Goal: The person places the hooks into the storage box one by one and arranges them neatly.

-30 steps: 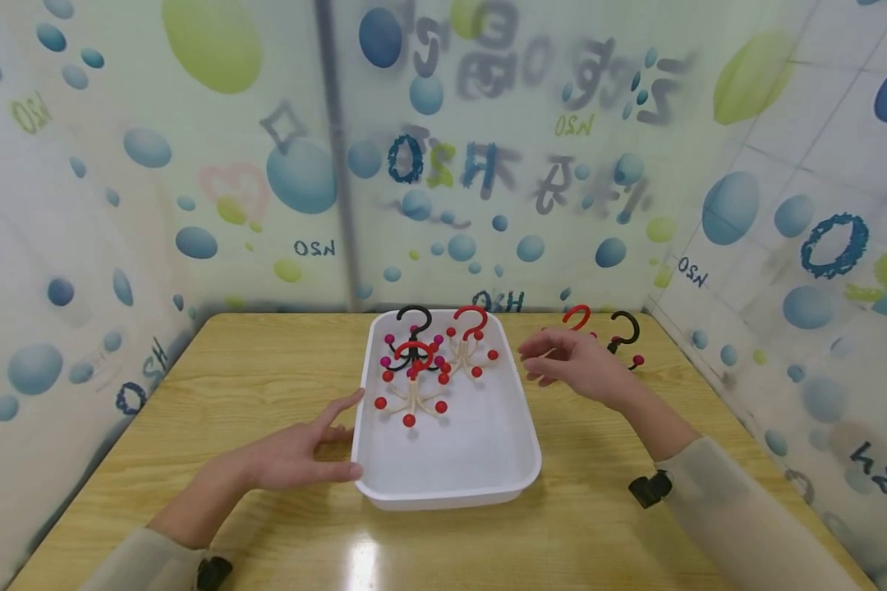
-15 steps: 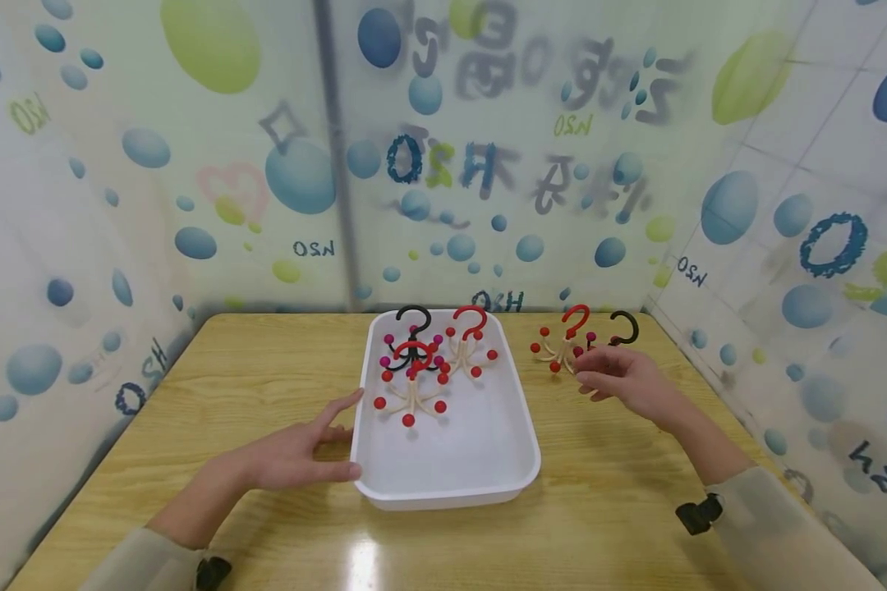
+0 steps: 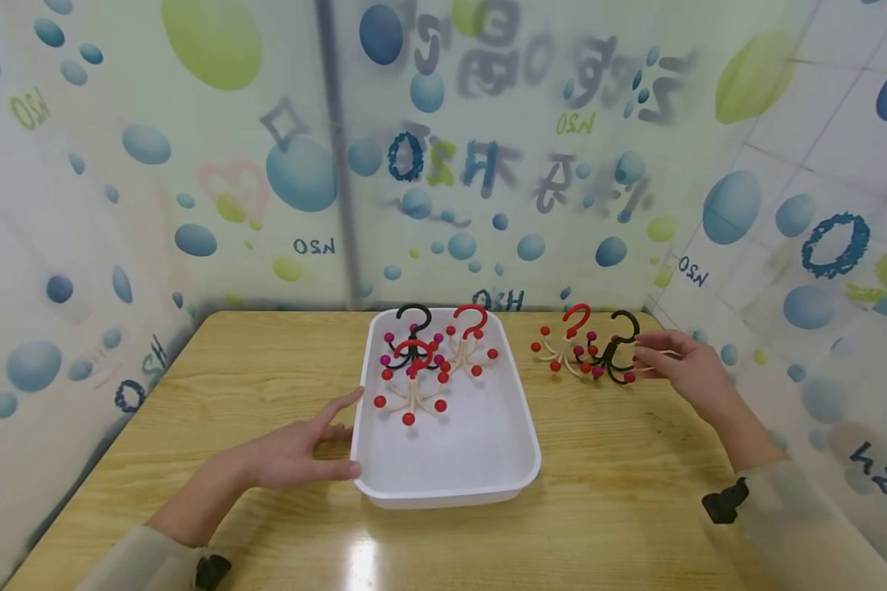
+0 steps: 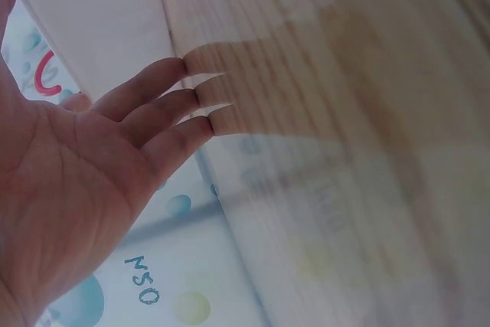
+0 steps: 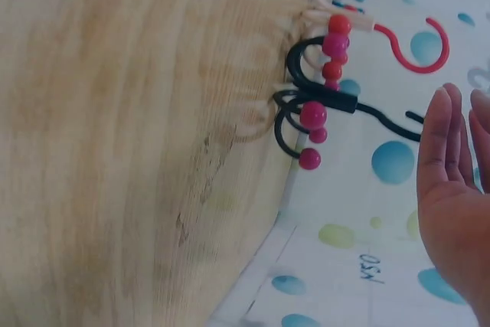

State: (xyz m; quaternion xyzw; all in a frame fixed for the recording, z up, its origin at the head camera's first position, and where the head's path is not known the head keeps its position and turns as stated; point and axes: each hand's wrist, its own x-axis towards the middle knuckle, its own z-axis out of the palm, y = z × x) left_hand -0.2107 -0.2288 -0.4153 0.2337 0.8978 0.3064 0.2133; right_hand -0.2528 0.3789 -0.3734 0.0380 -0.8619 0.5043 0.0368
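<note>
A white plastic tray point(image 3: 473, 460) stands on the table, my left hand point(image 3: 296, 455) at its left side with thumb and index fingertip at the rim. In the left wrist view the other fingers of that hand reach down to the wood. To the right of the tray stands a black claw hanger point(image 3: 608, 353) with magenta ball tips and a curved top hook. Just right of its hook is my right hand point(image 3: 683, 373), fingers extended and nothing in them. Beside the black one is a beige claw hanger point(image 3: 562, 351) with red balls and a red hook.
Inside the tray, toward its back, stand a black claw hanger point(image 3: 413, 349) and two beige ones, the rear beige hanger point(image 3: 464, 353) and the front beige hanger point(image 3: 414, 398). Patterned walls point(image 3: 443, 230) border the wooden table point(image 3: 266, 361) at the back and sides.
My right hand has moved rightward from beside the tray, past the beige and black hangers, uncovering both. The left hand and the tray have stayed put.
</note>
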